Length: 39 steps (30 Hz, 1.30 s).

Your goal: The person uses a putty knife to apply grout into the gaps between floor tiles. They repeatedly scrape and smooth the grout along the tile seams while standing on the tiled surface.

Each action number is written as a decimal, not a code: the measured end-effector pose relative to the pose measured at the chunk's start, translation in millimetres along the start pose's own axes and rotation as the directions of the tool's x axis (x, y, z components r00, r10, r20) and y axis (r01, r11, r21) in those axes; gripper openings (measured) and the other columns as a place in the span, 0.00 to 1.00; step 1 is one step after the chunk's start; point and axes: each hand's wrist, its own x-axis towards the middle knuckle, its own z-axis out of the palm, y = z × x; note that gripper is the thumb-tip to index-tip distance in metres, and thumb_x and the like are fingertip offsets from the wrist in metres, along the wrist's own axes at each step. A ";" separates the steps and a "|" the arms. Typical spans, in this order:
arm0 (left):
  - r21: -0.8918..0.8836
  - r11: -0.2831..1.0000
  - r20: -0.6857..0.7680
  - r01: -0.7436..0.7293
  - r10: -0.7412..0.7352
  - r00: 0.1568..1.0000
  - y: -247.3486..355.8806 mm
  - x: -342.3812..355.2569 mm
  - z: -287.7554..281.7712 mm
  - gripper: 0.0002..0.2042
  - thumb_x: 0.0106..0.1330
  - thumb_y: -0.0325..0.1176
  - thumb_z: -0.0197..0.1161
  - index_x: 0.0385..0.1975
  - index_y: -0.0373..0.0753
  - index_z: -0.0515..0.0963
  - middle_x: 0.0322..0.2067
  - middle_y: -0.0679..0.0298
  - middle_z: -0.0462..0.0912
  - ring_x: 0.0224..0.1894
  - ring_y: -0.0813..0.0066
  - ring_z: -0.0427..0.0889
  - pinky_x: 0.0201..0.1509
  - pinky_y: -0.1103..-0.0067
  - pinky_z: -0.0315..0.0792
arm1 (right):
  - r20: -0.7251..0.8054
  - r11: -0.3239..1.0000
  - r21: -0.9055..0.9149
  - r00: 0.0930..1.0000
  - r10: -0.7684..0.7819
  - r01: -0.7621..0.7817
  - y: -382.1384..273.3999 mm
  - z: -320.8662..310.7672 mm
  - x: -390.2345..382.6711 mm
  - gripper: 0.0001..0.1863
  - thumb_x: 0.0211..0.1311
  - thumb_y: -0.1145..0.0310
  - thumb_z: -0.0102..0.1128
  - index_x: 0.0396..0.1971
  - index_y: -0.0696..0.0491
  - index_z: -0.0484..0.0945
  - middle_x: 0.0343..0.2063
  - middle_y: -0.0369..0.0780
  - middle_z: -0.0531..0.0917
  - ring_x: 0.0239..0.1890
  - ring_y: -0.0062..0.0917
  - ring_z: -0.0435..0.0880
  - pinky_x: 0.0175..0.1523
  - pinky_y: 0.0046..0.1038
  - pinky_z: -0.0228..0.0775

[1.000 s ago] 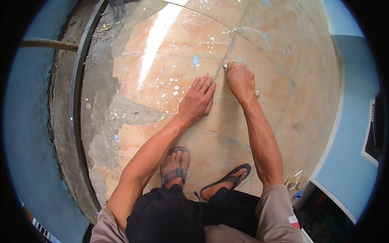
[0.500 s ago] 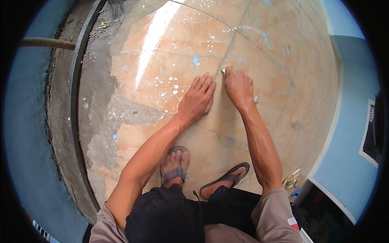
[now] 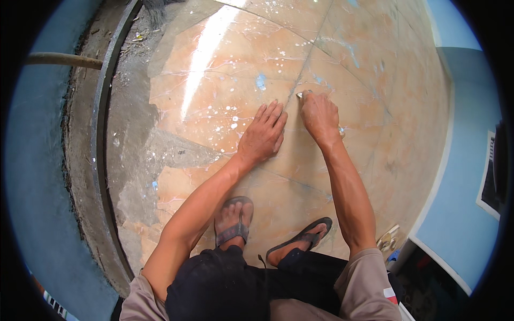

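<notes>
My left hand lies flat on the tan tiled floor, fingers close together and stretched out, holding nothing. Its fingertips are beside a dark joint line between tiles. To the right of that line my right hand is closed in a fist around a small hand tool. A pale, pointed metal-like tip sticks out toward the joint, and a bit of the other end shows at the fist's right side. The fist hides the rest, so its exact kind cannot be made out. White and blue paint spots dot the tiles around both hands.
At the left a long dark metal bar crosses bare rough concrete, with a wooden pole meeting it. Blue walls stand on both sides. My sandalled feet are below my hands. A cream-coloured object lies near the right wall.
The closed right hand and its tool have shifted slightly down and right in the picture. The whole scene has shifted a little the same way. The left hand remains flat on the tiles.
</notes>
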 end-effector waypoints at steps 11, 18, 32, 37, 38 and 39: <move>-0.003 1.000 -0.003 0.003 -0.003 1.000 2.7 0.8 1.2 0.24 0.66 0.28 0.64 0.63 0.30 0.75 0.68 0.44 0.73 0.76 0.46 0.67 0.82 0.55 0.59 | -0.022 1.000 -0.009 1.000 -0.016 0.016 3.0 -0.7 4.1 0.14 0.75 0.65 0.52 0.42 0.54 0.87 0.36 0.56 0.88 0.43 0.53 0.90 0.47 0.52 0.82; 0.010 1.000 -0.001 0.001 -0.001 1.000 1.8 1.3 1.9 0.24 0.67 0.29 0.64 0.63 0.30 0.75 0.68 0.44 0.73 0.76 0.46 0.67 0.82 0.55 0.59 | -0.009 1.000 0.009 1.000 -0.020 0.021 -0.9 0.9 6.6 0.15 0.76 0.64 0.51 0.46 0.53 0.85 0.39 0.58 0.88 0.44 0.54 0.90 0.49 0.51 0.82; -0.002 1.000 0.023 0.001 -0.001 1.000 6.1 6.4 1.3 0.24 0.67 0.29 0.65 0.63 0.31 0.75 0.69 0.45 0.73 0.77 0.47 0.66 0.82 0.56 0.58 | -0.012 0.999 -0.023 0.999 0.046 -0.046 11.3 -4.8 39.1 0.15 0.78 0.60 0.52 0.46 0.54 0.84 0.39 0.56 0.88 0.43 0.53 0.90 0.47 0.50 0.83; 0.019 1.000 0.025 0.014 -0.015 1.000 2.2 1.8 -0.8 0.24 0.67 0.29 0.65 0.63 0.31 0.75 0.68 0.44 0.73 0.76 0.47 0.66 0.82 0.55 0.59 | -0.201 1.000 -0.024 0.980 -0.010 0.005 3.6 11.5 23.8 0.11 0.72 0.69 0.56 0.38 0.56 0.87 0.35 0.54 0.88 0.37 0.47 0.92 0.40 0.43 0.86; 0.016 1.000 0.022 0.013 -0.014 1.000 2.9 2.4 -0.2 0.24 0.67 0.28 0.65 0.63 0.31 0.75 0.68 0.44 0.73 0.76 0.47 0.66 0.82 0.55 0.59 | -0.132 1.000 -0.012 0.991 0.019 -0.021 7.5 8.7 35.0 0.13 0.74 0.66 0.54 0.40 0.55 0.87 0.36 0.55 0.88 0.39 0.49 0.91 0.43 0.46 0.85; 0.005 1.000 0.024 0.004 -0.004 1.000 5.9 3.8 2.3 0.24 0.67 0.29 0.65 0.63 0.31 0.75 0.68 0.44 0.73 0.76 0.47 0.67 0.82 0.55 0.59 | -0.066 0.998 -0.005 0.996 0.057 -0.058 16.2 -0.1 54.6 0.14 0.76 0.63 0.53 0.43 0.55 0.86 0.37 0.56 0.88 0.41 0.52 0.90 0.46 0.49 0.84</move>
